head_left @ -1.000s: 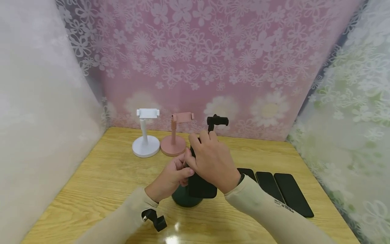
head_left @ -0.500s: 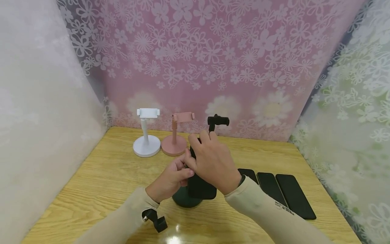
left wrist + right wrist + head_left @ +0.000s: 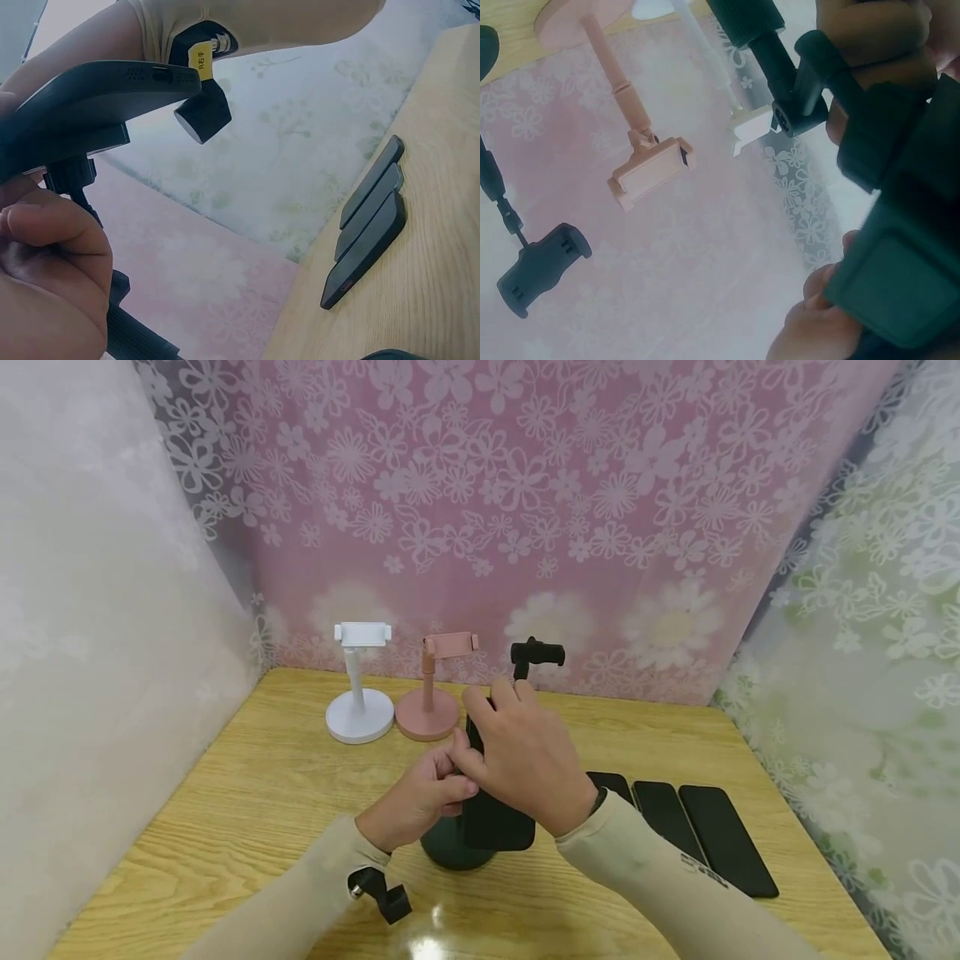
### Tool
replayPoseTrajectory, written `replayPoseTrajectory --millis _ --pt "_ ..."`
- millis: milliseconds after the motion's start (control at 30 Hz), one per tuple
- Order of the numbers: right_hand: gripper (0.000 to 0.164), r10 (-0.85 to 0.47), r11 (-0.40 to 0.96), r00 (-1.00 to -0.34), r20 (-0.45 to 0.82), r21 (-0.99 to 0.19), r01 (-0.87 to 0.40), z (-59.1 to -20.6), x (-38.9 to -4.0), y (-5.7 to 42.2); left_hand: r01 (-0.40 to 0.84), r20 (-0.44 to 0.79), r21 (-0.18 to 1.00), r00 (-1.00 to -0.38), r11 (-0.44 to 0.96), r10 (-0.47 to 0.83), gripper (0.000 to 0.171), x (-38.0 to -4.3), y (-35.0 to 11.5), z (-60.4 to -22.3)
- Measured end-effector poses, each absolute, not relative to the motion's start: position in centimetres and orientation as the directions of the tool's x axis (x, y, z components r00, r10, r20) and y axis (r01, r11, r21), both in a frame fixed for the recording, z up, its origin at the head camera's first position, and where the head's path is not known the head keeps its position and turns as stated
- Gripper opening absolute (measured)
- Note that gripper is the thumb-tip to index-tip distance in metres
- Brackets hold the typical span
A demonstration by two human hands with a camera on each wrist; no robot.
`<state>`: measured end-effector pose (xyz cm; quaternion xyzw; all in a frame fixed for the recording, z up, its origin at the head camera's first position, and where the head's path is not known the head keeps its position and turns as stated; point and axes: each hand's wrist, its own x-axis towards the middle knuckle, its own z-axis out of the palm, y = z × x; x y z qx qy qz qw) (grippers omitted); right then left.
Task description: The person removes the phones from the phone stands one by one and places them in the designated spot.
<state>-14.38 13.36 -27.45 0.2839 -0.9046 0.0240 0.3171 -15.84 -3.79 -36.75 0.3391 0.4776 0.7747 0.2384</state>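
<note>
A black smartphone [image 3: 498,822] is upright and tilted in front of a dark green phone stand, whose round base [image 3: 459,852] shows below it. My right hand [image 3: 525,756] grips the phone from above, fingers over its upper part and thumb at its left edge. My left hand [image 3: 420,793] holds the stand's head with curled fingers, close against the phone's left side. In the left wrist view the phone [image 3: 112,90] lies against the stand's clamp, with a joint knob [image 3: 69,176] beneath. The right wrist view shows the clamp's back [image 3: 900,274] and the pole [image 3: 746,19].
Three black phones lie side by side at the right, the outermost phone [image 3: 727,839] near the table's right edge. Along the back stand a white phone stand [image 3: 360,718], a pink phone stand [image 3: 426,714] and a black phone stand [image 3: 536,653], partly hidden by my right hand.
</note>
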Motion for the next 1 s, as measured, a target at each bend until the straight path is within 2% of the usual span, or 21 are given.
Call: replayPoseTrajectory --millis 233,533,867,1000 --pt "0.031 -0.486 0.845 -0.659 0.574 0.117 -0.522 -27.16 -14.35 13.04 -0.064 0.268 0.912 -0.655 -0.406 0.706 0.027 -16.02 -4.33 -36.41" --pt "0.024 -0.499 0.854 -0.63 0.595 0.218 -0.472 -27.1 -13.77 12.93 -0.046 0.284 0.914 -0.635 -0.403 0.718 0.035 -16.23 -4.34 -36.6" --pt "0.029 -0.51 0.843 -0.643 0.571 0.18 -0.507 -27.18 -14.15 13.43 -0.049 0.287 0.912 -0.635 -0.407 0.717 0.033 -16.18 -4.01 -36.53" --pt "0.026 -0.53 0.82 -0.624 0.575 0.158 -0.551 -27.15 -14.51 13.73 -0.045 0.281 0.915 -0.639 -0.4 0.716 0.028 -16.07 -3.9 -36.26"
